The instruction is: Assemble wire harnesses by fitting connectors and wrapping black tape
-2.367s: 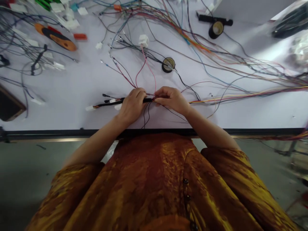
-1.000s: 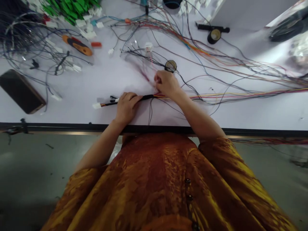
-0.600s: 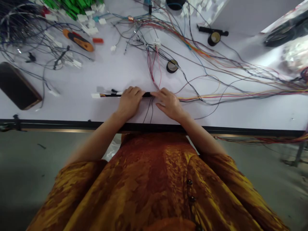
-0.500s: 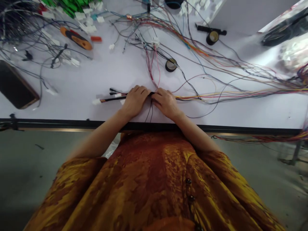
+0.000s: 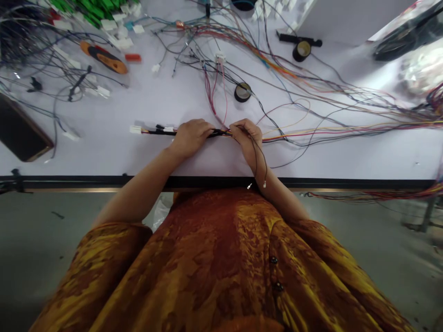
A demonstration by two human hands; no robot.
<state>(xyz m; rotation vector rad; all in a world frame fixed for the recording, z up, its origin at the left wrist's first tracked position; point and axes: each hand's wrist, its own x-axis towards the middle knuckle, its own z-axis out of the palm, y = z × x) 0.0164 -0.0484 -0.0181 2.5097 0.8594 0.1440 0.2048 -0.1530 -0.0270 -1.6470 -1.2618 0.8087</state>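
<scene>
A wire harness [image 5: 157, 132] wrapped in black tape lies across the table near its front edge, with a white connector [image 5: 135, 129] at its left end. My left hand [image 5: 194, 136] is closed around the taped part. To its right, my right hand [image 5: 247, 133] pinches the wires where the wrapping ends. Two thin dark wires [image 5: 258, 152] with small metal terminals hang over the right hand and wrist. Red and pink wires [image 5: 210, 92] branch off upward between the hands to a white connector [image 5: 220, 58]. Yellow and red wires [image 5: 311, 133] run on to the right.
A tape roll [image 5: 242, 92] lies behind the hands, another tape roll [image 5: 302, 50] further right. At left are an orange-handled cutter [image 5: 104, 57], a phone [image 5: 22, 129] and tangled wires [image 5: 27, 41]. Green parts [image 5: 92, 10] are heaped at the back.
My right hand has shifted slightly right and turned, and the two thin dark wires now lie over it instead of hanging between the hands. The harness's left end has moved up a little.
</scene>
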